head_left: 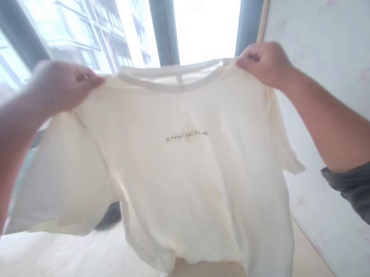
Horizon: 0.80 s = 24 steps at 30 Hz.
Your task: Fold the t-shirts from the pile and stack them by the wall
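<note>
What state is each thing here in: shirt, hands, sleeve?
Cream short-sleeved T-shirt printed STAY ACTIVE: held up, spread out, print facing camera.
Left hand: closed on one shoulder.
Right hand: closed on the other shoulder.
Grey sleeve: on the right upper arm, forearm bare.

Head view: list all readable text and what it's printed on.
"STAY ACTIVE": small dark letters across the chest of the cream short-sleeved cotton T-shirt, held up by its shoulders in the left hand and right hand.
No other text, label or number is visible.
</note>
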{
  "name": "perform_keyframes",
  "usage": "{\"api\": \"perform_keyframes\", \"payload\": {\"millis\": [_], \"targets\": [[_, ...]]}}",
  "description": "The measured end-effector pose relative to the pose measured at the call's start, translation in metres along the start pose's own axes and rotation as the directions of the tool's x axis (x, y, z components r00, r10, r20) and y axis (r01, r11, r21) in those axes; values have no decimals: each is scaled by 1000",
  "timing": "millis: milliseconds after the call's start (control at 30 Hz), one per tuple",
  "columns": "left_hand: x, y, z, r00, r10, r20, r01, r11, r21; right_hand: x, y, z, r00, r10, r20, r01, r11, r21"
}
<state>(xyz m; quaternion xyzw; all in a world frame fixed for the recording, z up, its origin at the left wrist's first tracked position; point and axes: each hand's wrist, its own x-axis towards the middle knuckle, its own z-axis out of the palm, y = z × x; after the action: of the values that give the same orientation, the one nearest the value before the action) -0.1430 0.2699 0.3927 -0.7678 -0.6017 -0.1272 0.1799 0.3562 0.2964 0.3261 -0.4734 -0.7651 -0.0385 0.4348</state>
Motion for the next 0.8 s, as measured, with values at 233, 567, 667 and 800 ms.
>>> {"api": "perform_keyframes", "payload": {"millis": [233, 567, 667, 800], "targets": [[-87, 18, 92, 985, -54, 163, 75, 989, -125, -67, -10, 63, 964, 61, 260, -64, 998, 4], [-73, 20, 304, 899, -254, 356, 328, 930, -166, -94, 56, 228, 761, 414, 500, -170, 871, -462], [-57, 25, 345, 888, -235, 395, 320, 933, -166, -90, 81, 264, 698, 462, 548, -149, 841, -520], [-36, 25, 379, 881, -215, 422, 293, 948, -128, -85, 107, 301, 630, 508, 588, -114, 809, -577]]}}
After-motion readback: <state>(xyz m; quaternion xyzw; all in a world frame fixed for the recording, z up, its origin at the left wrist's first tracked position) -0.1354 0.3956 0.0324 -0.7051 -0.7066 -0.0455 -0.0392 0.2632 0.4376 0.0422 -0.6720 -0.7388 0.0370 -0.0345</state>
